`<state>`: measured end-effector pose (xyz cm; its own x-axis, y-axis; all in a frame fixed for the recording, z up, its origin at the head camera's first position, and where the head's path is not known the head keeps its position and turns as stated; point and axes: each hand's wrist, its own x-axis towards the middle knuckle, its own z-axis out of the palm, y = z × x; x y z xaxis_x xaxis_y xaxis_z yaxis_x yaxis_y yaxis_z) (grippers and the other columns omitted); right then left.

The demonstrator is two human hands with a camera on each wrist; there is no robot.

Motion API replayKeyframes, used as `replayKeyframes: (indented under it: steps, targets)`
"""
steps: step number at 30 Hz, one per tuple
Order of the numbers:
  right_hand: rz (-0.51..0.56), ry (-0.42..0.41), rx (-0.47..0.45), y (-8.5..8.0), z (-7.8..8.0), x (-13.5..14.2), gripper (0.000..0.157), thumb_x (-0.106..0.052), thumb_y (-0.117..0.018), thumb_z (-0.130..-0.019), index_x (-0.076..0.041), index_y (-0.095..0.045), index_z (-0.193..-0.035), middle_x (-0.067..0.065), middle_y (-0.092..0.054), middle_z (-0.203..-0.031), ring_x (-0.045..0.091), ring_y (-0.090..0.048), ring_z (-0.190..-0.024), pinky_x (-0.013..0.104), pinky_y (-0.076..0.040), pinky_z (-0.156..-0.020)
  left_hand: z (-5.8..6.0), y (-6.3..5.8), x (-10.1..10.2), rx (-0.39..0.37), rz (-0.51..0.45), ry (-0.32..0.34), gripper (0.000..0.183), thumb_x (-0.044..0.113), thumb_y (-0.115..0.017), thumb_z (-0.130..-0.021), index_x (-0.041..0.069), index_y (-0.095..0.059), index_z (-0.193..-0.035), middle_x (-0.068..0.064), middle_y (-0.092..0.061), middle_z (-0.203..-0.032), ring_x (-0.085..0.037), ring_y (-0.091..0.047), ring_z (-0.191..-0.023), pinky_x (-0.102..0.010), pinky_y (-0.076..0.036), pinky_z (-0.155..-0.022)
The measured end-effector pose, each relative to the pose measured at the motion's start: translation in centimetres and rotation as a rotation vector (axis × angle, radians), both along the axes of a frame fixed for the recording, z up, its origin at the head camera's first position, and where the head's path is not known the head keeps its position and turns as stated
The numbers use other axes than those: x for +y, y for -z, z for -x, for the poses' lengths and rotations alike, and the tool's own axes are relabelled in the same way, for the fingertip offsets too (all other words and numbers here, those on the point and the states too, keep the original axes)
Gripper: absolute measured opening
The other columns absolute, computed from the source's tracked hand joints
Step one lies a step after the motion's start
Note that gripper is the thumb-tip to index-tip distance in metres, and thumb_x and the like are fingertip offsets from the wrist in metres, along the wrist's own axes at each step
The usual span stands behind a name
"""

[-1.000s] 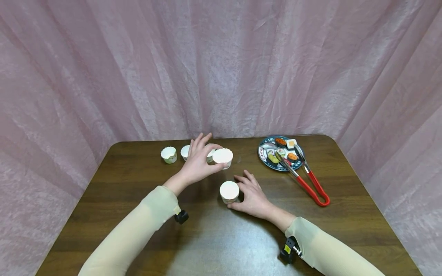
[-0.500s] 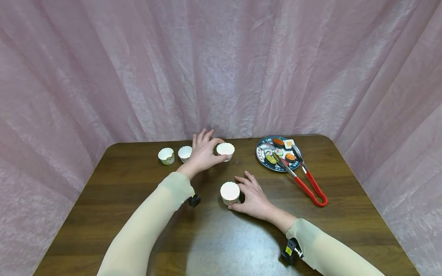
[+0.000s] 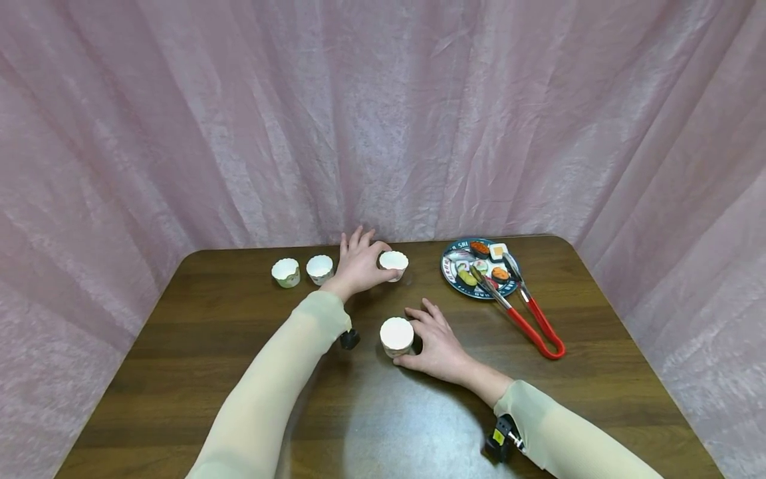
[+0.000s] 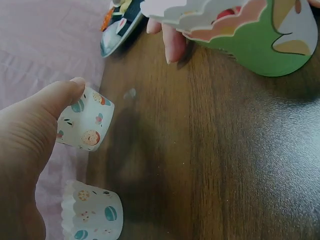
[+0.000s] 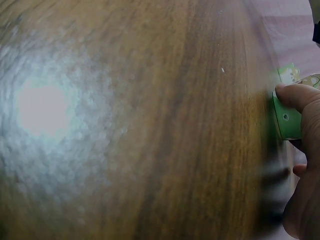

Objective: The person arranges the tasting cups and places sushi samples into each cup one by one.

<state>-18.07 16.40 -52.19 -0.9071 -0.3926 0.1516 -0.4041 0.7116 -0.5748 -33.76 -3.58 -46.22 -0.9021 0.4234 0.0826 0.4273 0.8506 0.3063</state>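
My left hand (image 3: pixel 361 264) pinches a white patterned paper baking cup (image 3: pixel 393 265) at the back of the table. In the left wrist view the thumb lies along this cup's (image 4: pixel 89 122) side; whether its base touches the table I cannot tell. My right hand (image 3: pixel 439 346) holds another baking cup (image 3: pixel 397 337) between thumb and fingers, nearer the front. Its side shows green with an animal print in the left wrist view, where the cup (image 4: pixel 260 47) looms large. Two further baking cups, one green (image 3: pixel 286 273) and one white (image 3: pixel 320 270), stand left of my left hand.
Back right lies a round plate (image 3: pixel 447 276) with several toy sushi pieces (image 3: pixel 500 273). Red-handled tongs (image 3: pixel 538 332) rest across it, handles toward the front. A pink curtain (image 3: pixel 383 120) hangs behind the wooden table (image 3: pixel 197 346).
My left hand has carried its baking cup back, slightly right and down. The white cup to its left shows more fully. My right hand stays on its cup; the view has shifted slightly.
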Motion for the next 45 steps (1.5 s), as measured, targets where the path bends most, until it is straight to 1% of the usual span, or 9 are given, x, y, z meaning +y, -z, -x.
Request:
replayKeyframes:
  steps: [5,8,13,23,27,32,36,41,45]
  targets:
    - [0.003,-0.001,0.0,0.0,-0.1,0.0,0.05,-0.044,-0.089,-0.075,-0.018,-0.073,-0.114,0.01,-0.048,-0.155,0.039,-0.017,-0.153,0.061,-0.011,-0.121,0.9,1.1,0.3,-0.015,0.056,-0.025,0.067,0.071,-0.066,-0.086,0.03,-0.06,-0.139,-0.012,-0.02,-0.168,-0.039,0.001,-0.155,-0.068,0.004,-0.118]
    - [0.008,-0.005,0.003,0.0,-0.1,0.0,0.05,-0.044,-0.089,-0.074,-0.018,-0.073,-0.115,0.01,-0.048,-0.154,0.04,-0.017,-0.153,0.061,-0.012,-0.121,1.2,1.4,0.6,-0.042,0.067,-0.027,0.068,0.071,-0.066,-0.086,0.031,-0.059,-0.14,-0.011,-0.018,-0.168,-0.038,0.002,-0.155,-0.066,0.007,-0.118]
    - [0.013,-0.007,0.013,0.1,-0.1,-0.1,0.05,-0.044,-0.089,-0.074,-0.019,-0.073,-0.114,0.011,-0.049,-0.154,0.041,-0.018,-0.153,0.062,-0.012,-0.12,1.3,1.3,0.8,-0.07,0.07,-0.028,0.07,0.071,-0.067,-0.085,0.03,-0.058,-0.141,-0.011,-0.016,-0.169,-0.037,0.004,-0.156,-0.064,0.012,-0.117]
    - [0.012,0.002,0.01,0.0,-0.1,0.0,0.05,-0.045,-0.089,-0.074,-0.019,-0.073,-0.114,0.01,-0.049,-0.154,0.04,-0.017,-0.153,0.063,-0.012,-0.12,1.4,1.4,0.7,-0.07,0.067,-0.053,0.069,0.068,-0.069,-0.086,0.027,-0.06,-0.14,-0.013,-0.022,-0.167,-0.039,0.001,-0.155,-0.066,0.007,-0.118]
    - [0.012,0.005,0.012,0.1,-0.1,0.1,0.051,-0.045,-0.089,-0.074,-0.018,-0.073,-0.115,0.01,-0.049,-0.154,0.04,-0.018,-0.153,0.063,-0.013,-0.119,1.0,1.1,0.5,-0.06,0.066,-0.05,0.075,0.069,-0.069,-0.085,0.025,-0.056,-0.146,-0.014,-0.023,-0.167,-0.039,-0.001,-0.155,-0.066,0.006,-0.118]
    - [0.01,0.005,0.007,0.1,-0.1,0.1,0.049,-0.045,-0.089,-0.075,-0.018,-0.073,-0.113,0.01,-0.048,-0.154,0.039,-0.017,-0.153,0.063,-0.013,-0.12,0.4,0.2,-0.1,-0.011,0.051,-0.022,0.083,0.072,-0.06,-0.089,0.022,-0.047,-0.154,-0.014,-0.02,-0.168,-0.038,0.0,-0.155,-0.066,0.003,-0.119]
    - [0.01,0.017,-0.005,0.1,-0.2,0.2,0.047,-0.045,-0.089,-0.074,-0.019,-0.074,-0.11,0.009,-0.048,-0.155,0.038,-0.016,-0.154,0.063,-0.013,-0.12,-0.4,-1.2,-0.9,0.033,-0.017,0.039,0.081,0.072,-0.055,-0.093,0.022,-0.044,-0.156,-0.013,-0.019,-0.168,-0.037,0.0,-0.156,-0.065,0.003,-0.119]
    - [0.011,0.018,0.002,0.1,-0.1,0.3,0.045,-0.045,-0.09,-0.074,-0.02,-0.074,-0.107,0.01,-0.049,-0.154,0.039,-0.017,-0.153,0.064,-0.013,-0.119,-2.0,-3.3,-2.6,0.031,-0.11,0.121,0.078,0.07,-0.057,-0.093,0.027,-0.041,-0.157,-0.006,-0.016,-0.17,-0.031,0.001,-0.156,-0.059,0.006,-0.121]
    - [0.02,0.018,0.0,0.1,-0.1,0.4,0.044,-0.044,-0.09,-0.073,-0.021,-0.073,-0.106,0.01,-0.049,-0.154,0.039,-0.016,-0.153,0.063,-0.012,-0.12,-3.7,-4.3,-4.4,0.02,-0.174,0.163,0.077,0.067,-0.062,-0.093,0.032,-0.039,-0.158,0.001,-0.015,-0.17,-0.023,0.003,-0.156,-0.056,0.006,-0.122]
